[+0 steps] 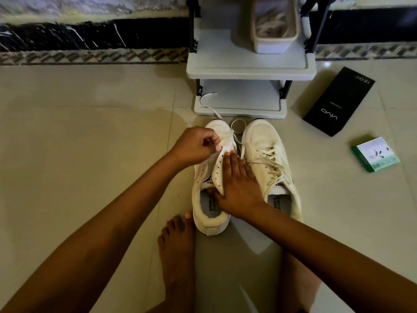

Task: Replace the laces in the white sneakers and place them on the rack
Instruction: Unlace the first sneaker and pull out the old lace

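Two white sneakers stand side by side on the floor in front of the rack (248,68). The left sneaker (209,213) has bare eyelets along most of its upper. A white lace (209,105) runs from its toe up onto the rack's bottom shelf. My left hand (196,146) pinches the lace near the front eyelets. My right hand (239,184) lies flat on that shoe's tongue with fingers straight and the thumb at the collar. The right sneaker (268,143) is laced, and its lace ends lie loose.
A clear tub (273,44) holding laces sits on the rack's middle shelf. A coiled white lace (238,126) lies between the shoe toes. A black phone box (338,102) and a small green-and-white box (375,154) lie on the tiles at right. My bare feet rest below the shoes.
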`<state>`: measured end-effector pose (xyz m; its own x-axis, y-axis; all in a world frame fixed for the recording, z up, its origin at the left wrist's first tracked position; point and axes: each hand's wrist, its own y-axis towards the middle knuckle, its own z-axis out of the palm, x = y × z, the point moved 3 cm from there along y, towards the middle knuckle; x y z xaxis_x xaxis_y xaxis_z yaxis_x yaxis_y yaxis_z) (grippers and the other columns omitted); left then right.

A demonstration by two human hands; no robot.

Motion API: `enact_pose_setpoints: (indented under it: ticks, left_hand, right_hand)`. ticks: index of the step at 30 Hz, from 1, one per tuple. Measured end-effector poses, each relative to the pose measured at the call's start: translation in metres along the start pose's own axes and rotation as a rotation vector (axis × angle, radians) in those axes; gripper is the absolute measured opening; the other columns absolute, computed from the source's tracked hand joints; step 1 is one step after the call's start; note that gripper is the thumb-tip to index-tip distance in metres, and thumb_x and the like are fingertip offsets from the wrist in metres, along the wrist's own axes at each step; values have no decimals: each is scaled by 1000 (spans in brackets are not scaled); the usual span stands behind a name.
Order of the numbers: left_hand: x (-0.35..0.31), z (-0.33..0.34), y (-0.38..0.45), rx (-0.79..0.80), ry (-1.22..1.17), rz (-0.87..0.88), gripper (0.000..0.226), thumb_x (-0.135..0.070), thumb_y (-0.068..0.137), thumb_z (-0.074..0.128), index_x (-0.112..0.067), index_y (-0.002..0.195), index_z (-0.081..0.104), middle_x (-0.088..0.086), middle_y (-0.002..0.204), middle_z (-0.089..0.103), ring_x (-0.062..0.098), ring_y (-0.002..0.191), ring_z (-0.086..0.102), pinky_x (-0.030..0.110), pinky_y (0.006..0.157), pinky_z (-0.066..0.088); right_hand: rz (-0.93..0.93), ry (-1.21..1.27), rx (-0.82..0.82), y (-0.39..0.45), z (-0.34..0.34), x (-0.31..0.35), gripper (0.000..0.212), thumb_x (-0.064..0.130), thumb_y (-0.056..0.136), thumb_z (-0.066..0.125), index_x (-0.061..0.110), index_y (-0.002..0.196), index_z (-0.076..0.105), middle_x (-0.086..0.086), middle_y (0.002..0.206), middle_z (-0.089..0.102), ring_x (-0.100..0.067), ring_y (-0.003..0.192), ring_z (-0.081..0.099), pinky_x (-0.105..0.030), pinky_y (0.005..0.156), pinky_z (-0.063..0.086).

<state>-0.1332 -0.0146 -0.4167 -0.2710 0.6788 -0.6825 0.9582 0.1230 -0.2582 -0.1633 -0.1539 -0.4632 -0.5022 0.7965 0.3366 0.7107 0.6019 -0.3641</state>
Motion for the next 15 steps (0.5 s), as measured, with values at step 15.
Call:
enact_pose_setpoints:
  ticks: [15]
  left_hand:
    - [11, 20, 9, -76, 444, -159, 13, -25, 85, 62, -21, 98, 65, 4, 109, 56, 23, 99, 57, 28, 70, 39]
  right_hand:
    - [-5, -5, -13, 0, 0, 0, 94, 58, 91, 37, 2, 147, -15, -19, 156, -13, -28, 146, -6, -35, 117, -5]
